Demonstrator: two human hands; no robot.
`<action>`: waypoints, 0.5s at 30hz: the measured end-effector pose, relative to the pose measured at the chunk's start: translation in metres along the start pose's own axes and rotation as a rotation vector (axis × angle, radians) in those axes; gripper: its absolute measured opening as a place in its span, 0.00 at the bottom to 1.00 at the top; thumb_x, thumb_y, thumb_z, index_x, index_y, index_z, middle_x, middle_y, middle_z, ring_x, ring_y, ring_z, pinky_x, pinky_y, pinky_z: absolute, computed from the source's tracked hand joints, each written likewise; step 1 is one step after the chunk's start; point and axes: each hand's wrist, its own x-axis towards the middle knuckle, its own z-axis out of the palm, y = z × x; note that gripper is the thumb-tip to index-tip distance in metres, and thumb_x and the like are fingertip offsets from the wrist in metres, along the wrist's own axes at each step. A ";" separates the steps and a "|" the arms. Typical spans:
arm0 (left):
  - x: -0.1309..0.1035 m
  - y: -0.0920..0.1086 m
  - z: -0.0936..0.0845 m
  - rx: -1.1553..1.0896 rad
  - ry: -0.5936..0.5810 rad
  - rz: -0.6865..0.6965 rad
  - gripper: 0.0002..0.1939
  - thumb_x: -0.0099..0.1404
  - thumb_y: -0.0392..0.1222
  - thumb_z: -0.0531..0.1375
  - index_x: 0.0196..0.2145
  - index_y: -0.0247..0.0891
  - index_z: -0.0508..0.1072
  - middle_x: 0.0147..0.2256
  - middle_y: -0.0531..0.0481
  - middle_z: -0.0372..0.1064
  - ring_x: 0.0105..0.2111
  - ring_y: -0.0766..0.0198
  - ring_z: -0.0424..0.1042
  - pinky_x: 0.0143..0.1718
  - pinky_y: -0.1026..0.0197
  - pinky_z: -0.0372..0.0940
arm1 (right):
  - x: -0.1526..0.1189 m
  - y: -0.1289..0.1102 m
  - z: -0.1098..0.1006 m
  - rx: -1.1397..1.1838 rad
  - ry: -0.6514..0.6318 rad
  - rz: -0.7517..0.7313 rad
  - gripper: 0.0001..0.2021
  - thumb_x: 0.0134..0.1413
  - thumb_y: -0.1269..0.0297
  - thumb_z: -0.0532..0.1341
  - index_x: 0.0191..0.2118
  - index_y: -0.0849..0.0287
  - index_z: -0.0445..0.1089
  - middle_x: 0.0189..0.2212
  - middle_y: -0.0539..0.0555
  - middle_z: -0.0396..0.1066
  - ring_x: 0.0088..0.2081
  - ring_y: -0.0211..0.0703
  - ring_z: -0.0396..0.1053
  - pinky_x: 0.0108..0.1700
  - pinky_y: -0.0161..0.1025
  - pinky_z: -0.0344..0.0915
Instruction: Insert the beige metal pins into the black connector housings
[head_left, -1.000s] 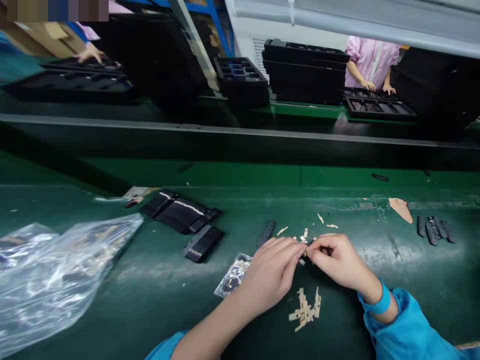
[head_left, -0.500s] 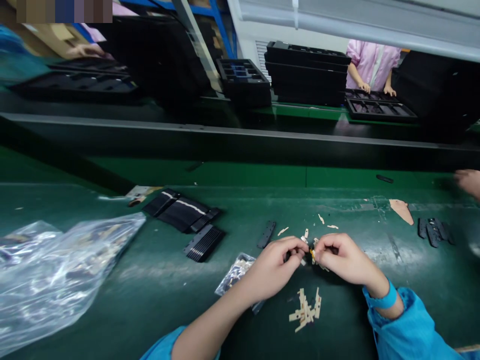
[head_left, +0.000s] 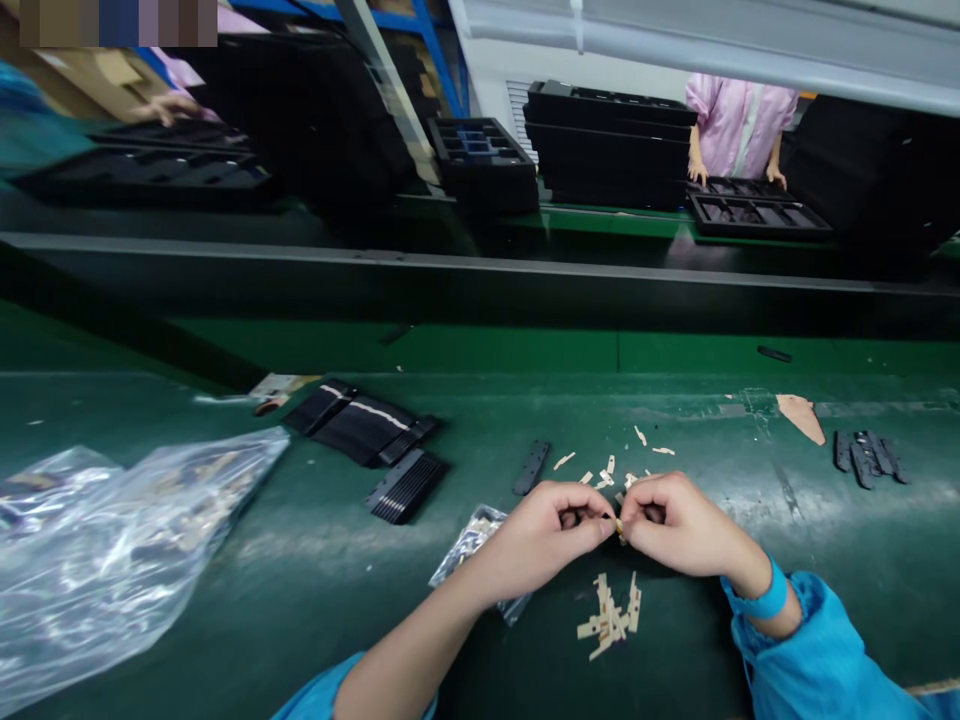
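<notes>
Surface: I'm over a green belt [head_left: 315,570]; a dark rail crosses behind it, with a second line beyond.
Left hand: my left hand [head_left: 547,535] is curled shut, thumb and forefinger pinching one end of a small part [head_left: 619,524].
Right hand: my right hand [head_left: 679,525] is closed the same way, pinching the other end; the two sets of fingertips meet at the part, just above the belt.
Part: tiny, with a yellowish glint; mostly hidden by my fingers, so I cannot tell its shape.
Below the hands: a heap of tan strips [head_left: 611,618] lies on the belt, close to my wrists.
Beyond the hands: loose tan bits [head_left: 604,470] are scattered just past my knuckles, and one black strip [head_left: 532,467] lies to their left.
Left of hand: a small clear bag [head_left: 480,545] sits partly under my left forearm.
Further left: a black stack [head_left: 409,486] and flat black pieces [head_left: 352,420], then a big crumpled plastic bag [head_left: 112,540] near the edge.
Far right: a cluster of black parts [head_left: 870,458] and a tan scrap [head_left: 801,416], well apart from my hands.
Far side: a person in a pink coat [head_left: 739,125] has both hands on a black tray [head_left: 757,215]; stacked trays [head_left: 607,140] stand beside them.
</notes>
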 end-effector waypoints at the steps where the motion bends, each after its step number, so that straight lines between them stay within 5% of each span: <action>1: 0.000 0.001 0.000 0.012 0.018 0.007 0.10 0.62 0.43 0.62 0.29 0.38 0.81 0.24 0.53 0.71 0.25 0.64 0.66 0.28 0.65 0.60 | 0.000 -0.001 0.000 -0.030 0.012 -0.010 0.08 0.49 0.77 0.60 0.24 0.58 0.71 0.21 0.44 0.65 0.24 0.35 0.61 0.28 0.33 0.54; 7: 0.001 -0.001 0.002 0.120 0.242 0.055 0.10 0.64 0.41 0.60 0.31 0.38 0.81 0.29 0.49 0.77 0.29 0.61 0.70 0.31 0.63 0.64 | 0.002 -0.004 0.003 -0.252 0.342 -0.080 0.05 0.52 0.72 0.64 0.32 0.56 0.78 0.27 0.49 0.73 0.32 0.42 0.70 0.35 0.36 0.61; 15: -0.003 0.000 0.003 0.212 0.197 0.115 0.11 0.68 0.41 0.60 0.35 0.40 0.84 0.33 0.50 0.82 0.31 0.59 0.78 0.33 0.63 0.69 | 0.002 -0.004 0.008 -0.433 0.230 -0.086 0.09 0.60 0.70 0.63 0.35 0.55 0.82 0.28 0.51 0.78 0.34 0.45 0.74 0.38 0.40 0.62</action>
